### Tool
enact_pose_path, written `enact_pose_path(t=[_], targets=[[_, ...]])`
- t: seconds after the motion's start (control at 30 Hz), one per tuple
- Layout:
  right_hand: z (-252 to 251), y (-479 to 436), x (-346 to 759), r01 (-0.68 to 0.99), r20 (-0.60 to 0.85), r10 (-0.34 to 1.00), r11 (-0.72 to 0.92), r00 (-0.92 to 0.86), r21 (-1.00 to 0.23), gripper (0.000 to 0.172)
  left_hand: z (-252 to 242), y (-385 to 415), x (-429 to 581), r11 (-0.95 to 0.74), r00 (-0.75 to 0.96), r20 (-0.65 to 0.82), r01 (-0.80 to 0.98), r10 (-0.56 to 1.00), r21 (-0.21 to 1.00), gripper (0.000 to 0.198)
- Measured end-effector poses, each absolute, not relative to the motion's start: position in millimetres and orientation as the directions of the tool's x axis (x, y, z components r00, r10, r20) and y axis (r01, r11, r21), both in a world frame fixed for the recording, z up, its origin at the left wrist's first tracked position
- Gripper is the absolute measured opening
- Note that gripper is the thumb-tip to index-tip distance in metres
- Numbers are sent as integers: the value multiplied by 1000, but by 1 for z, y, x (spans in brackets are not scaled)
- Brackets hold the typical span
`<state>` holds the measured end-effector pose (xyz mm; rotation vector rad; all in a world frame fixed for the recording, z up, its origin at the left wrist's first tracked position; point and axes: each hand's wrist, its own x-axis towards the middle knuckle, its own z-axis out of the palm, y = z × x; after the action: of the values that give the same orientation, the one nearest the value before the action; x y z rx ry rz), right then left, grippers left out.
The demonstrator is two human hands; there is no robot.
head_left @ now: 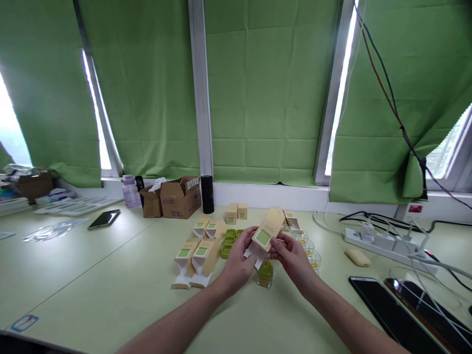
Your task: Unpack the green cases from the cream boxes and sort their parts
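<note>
A small tan box (271,227) with a green label and an open white flap is held up between both hands. My left hand (240,263) grips its left side and flap. On its lower right edge are the closed fingers of my right hand (291,255). Just below stands a glass jar with a green lid (264,274). Open tan boxes (204,255) lie on the table to the left. Several green lids (227,243) sit behind my left hand, and several clear glass jars (314,259) stand beyond my right hand.
Two closed tan boxes (237,213), a black cylinder (207,194) and a cardboard carton (180,197) stand at the back of the table (110,295). At right are a power strip (387,248), cables, a beige case (357,257) and dark phones (391,312). Another phone (104,219) lies left.
</note>
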<state>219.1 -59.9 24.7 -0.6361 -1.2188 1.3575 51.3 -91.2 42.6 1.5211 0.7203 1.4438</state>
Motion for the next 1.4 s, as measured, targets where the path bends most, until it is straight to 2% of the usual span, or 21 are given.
enact_pose_path(t=[0.13, 0.43, 0.57, 0.77, 0.9, 1.1, 1.3, 1.4], targets=[[24, -61, 219, -412, 270, 939, 164, -214, -896, 49, 38, -91, 50, -453, 143, 473, -152, 869, 878, 61], [28, -64, 218, -476, 242, 947, 117, -211, -872, 48, 36, -93, 48, -543, 124, 532, 79, 838, 836, 44], [31, -64, 219, -521, 222, 952, 83, -210, -849, 46, 35, -96, 46, -550, 165, 536, 56, 828, 833, 45], [35, -68, 220, -540, 160, 958, 7, -237, -842, 51, 34, -97, 44, -565, 97, 557, 103, 824, 818, 41], [32, -70, 220, -508, 155, 956, 7, -250, -862, 56, 31, -93, 46, -558, 65, 554, 72, 830, 827, 39], [32, -73, 218, -419, 148, 951, 21, -273, -908, 58, 30, -89, 47, -585, 116, 573, 153, 811, 797, 36], [38, -76, 220, -405, 110, 946, -24, -303, -914, 60, 33, -92, 48, -588, 172, 567, 108, 805, 802, 48], [37, -75, 223, -413, 107, 950, -25, -292, -910, 55, 35, -95, 49, -562, 200, 548, 17, 812, 827, 45]])
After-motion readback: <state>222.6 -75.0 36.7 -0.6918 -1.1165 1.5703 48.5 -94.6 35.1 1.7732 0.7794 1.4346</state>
